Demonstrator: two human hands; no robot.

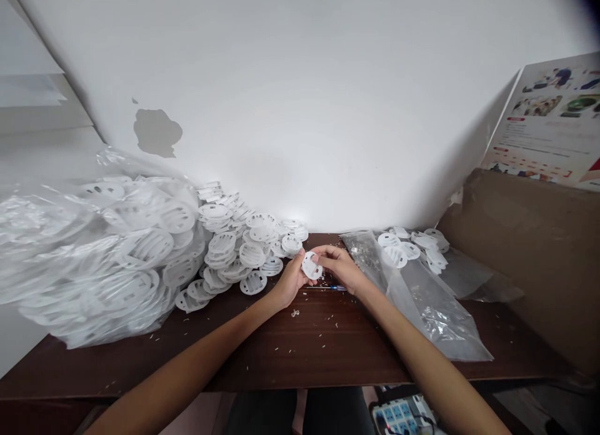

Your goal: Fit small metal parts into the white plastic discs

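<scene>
A round white plastic disc is held up between my two hands, above the middle of the dark brown table. My left hand grips its left edge, thumb at the top. From the right, my right hand has its thumb on the disc's face and its fingers around the rim. A pen-like tool with a blue part lies on the table just below my right hand. Left of my hands, many similar slotted white discs are heaped on the table.
A large clear bag full of discs fills the left side. On the right, several discs rest on plastic bags beside a brown box. White scraps dot the table. A power strip sits below its front edge.
</scene>
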